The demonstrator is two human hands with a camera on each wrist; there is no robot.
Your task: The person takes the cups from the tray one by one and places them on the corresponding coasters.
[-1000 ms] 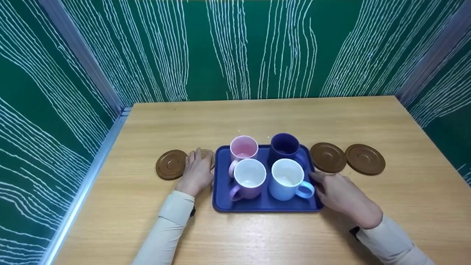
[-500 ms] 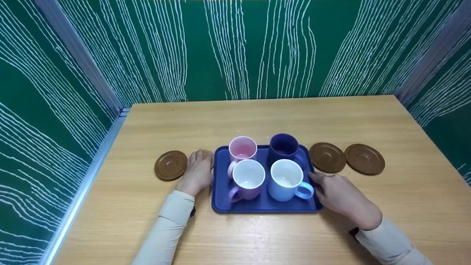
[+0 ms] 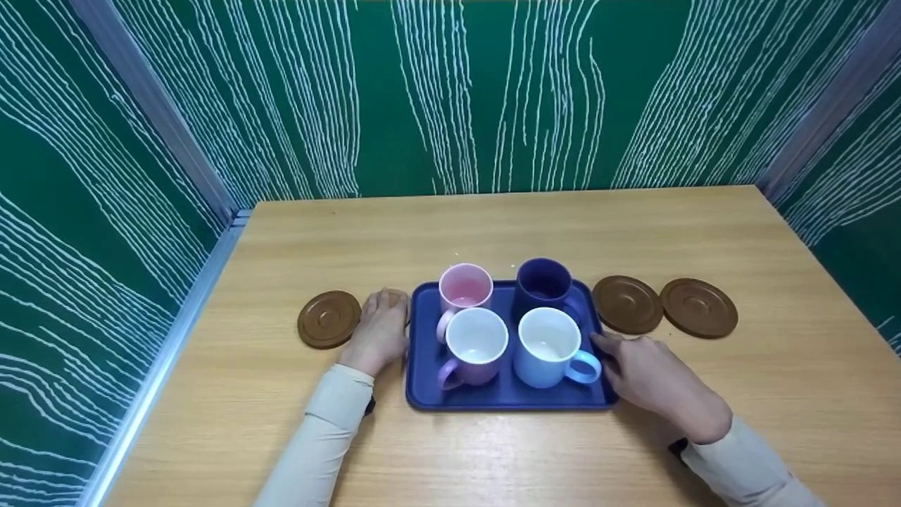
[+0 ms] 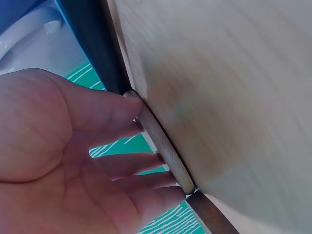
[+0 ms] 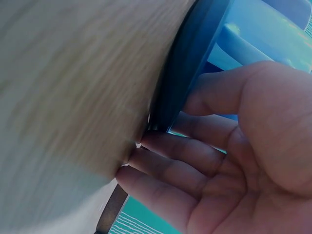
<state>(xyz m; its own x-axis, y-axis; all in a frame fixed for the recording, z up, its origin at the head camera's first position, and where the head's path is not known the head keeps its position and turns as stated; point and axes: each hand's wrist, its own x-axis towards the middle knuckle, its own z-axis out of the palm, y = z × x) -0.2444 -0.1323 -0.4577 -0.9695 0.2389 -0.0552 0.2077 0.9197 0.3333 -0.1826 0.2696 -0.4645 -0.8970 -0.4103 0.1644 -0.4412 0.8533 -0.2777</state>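
A blue tray (image 3: 429,396) bears a pink mug (image 3: 466,285), a dark navy mug (image 3: 542,287), a purple mug (image 3: 477,345) and a light blue mug (image 3: 547,352). Left of it, my left hand (image 3: 380,334) covers most of a brown coaster (image 4: 168,153); in the left wrist view the thumb and fingers span its edge while it lies on the table. My right hand (image 3: 651,373) is at the tray's right side. In the right wrist view its thumb lies against the tray rim (image 5: 187,63), with the fingers against the edge and tabletop.
Another brown coaster (image 3: 328,319) lies left of my left hand. Two more, a nearer coaster (image 3: 626,304) and a farther coaster (image 3: 699,308), lie right of the tray. A green wall (image 3: 450,98) with white lines stands behind the wooden table (image 3: 394,232).
The fingers of my left hand have drawn in closer around the coaster beside the tray. My right hand, the tray and the mugs have stayed in place.
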